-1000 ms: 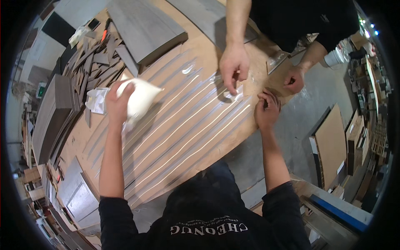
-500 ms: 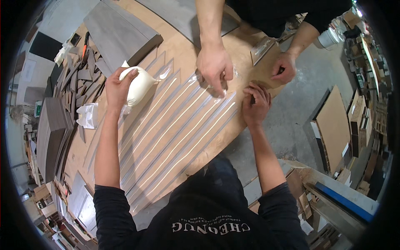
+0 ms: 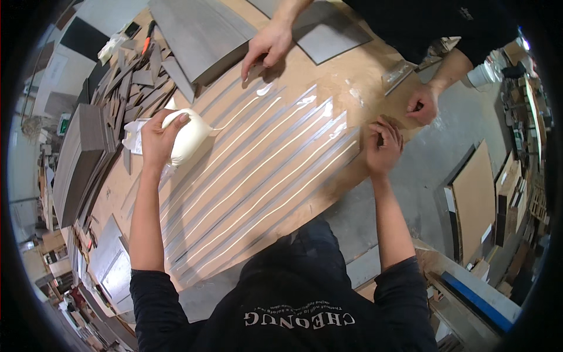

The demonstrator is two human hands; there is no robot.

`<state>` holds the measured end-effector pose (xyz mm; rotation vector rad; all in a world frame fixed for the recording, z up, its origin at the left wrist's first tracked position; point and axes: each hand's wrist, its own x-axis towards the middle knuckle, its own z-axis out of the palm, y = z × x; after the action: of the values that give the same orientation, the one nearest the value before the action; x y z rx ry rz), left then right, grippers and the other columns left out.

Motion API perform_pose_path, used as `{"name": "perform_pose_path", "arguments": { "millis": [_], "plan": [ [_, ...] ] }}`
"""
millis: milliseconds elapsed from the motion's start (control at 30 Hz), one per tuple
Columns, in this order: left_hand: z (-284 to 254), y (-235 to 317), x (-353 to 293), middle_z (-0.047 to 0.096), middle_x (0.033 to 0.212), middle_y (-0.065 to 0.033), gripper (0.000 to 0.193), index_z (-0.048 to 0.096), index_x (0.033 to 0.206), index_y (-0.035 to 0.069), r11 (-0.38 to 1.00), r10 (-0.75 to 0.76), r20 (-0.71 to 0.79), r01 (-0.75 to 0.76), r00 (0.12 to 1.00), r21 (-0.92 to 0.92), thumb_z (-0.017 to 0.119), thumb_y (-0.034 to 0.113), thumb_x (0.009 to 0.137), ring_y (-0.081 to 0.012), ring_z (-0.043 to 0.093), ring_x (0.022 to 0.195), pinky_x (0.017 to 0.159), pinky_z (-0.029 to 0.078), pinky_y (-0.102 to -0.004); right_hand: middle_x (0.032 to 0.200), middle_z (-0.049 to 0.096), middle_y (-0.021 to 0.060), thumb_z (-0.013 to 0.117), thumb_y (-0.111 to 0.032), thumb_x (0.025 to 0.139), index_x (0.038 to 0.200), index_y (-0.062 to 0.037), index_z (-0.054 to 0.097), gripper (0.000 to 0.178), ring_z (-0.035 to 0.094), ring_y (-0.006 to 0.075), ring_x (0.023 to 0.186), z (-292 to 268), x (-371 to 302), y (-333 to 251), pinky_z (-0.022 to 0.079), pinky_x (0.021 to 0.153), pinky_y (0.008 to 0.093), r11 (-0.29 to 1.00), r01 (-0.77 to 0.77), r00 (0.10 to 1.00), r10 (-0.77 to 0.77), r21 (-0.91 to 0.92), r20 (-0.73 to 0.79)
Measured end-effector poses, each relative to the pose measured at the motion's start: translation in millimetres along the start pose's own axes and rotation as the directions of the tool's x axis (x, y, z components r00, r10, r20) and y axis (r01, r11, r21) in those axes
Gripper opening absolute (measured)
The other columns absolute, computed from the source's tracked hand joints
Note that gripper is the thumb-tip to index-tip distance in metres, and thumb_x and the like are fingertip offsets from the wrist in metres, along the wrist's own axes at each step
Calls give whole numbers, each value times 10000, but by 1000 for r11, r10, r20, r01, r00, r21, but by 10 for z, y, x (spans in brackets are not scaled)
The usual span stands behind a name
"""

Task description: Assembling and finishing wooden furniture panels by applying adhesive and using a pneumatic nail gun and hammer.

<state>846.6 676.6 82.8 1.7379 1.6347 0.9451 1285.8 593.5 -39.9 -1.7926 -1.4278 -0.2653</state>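
Note:
My left hand (image 3: 158, 138) is closed round the upper end of a plump plastic bag of cream-coloured glue (image 3: 190, 138). A thin strand trails from the bag's right tip over the board. Several long, narrow grey strips (image 3: 252, 170) lie side by side, slanting across a brown board (image 3: 293, 220), with thin cream glue lines (image 3: 246, 185) running along them. White smears (image 3: 308, 104) mark their far ends. My right hand (image 3: 384, 146) rests at the board's right edge with its fingers curled in; nothing shows in them.
Across the board, a co-worker's one hand (image 3: 270, 47) points down near the far strip ends; the other hand (image 3: 422, 105) is curled near mine. Large grey panels (image 3: 199, 35) lie at the back. Grey offcuts (image 3: 138, 82) and a panel stack (image 3: 82, 158) crowd the left.
The co-worker's pointing hand has moved left, off the middle strip ends. My view has shifted, so the board sits differently. My left hand keeps the glue bag; my right hand stays at the edge.

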Motion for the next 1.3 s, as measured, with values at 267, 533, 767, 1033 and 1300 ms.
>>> {"name": "perform_pose_path", "arguments": {
  "millis": [267,533,767,1033,1300],
  "plan": [
    [-440,-254,-447,669,754,-40,198,685,906,2,994,-98,-64,101,993,46,706,176,813,-63,569,677,626,451,-222,1032,659,-7,587,-61,743,857,-159,668,171,573,242,1052,-37,29,-44,390,947,381,998,56,998,-57,19,19],
    [-941,-449,-912,672,742,-55,228,690,883,-1,970,-181,-161,204,970,136,715,208,796,-74,573,653,596,452,-242,1079,654,-4,575,-26,722,877,-160,670,226,575,234,1055,-46,25,0,393,944,380,996,70,996,-72,46,60],
    [-1394,-697,-1368,671,745,-82,276,686,906,-6,921,-229,-241,289,943,259,708,245,795,-91,580,661,610,454,-251,1040,661,48,565,-22,763,873,-127,669,185,589,257,1025,-20,32,14,423,921,382,987,122,991,-127,105,35],
    [-1849,-1088,-1885,646,699,-75,277,682,919,3,858,-367,-334,455,868,239,685,255,806,-107,566,625,588,445,-269,1070,648,93,528,-34,811,885,-64,670,162,594,262,1021,-31,20,-5,462,882,363,998,44,993,-48,39,104],
    [-2154,-1311,-2267,627,654,-79,289,676,888,-5,848,-388,-415,495,823,189,681,274,810,-104,543,569,547,433,-277,1057,653,94,512,-39,819,914,-36,665,180,597,260,1012,-14,-11,12,446,893,369,994,-15,989,-1,106,151]
  ]
}}
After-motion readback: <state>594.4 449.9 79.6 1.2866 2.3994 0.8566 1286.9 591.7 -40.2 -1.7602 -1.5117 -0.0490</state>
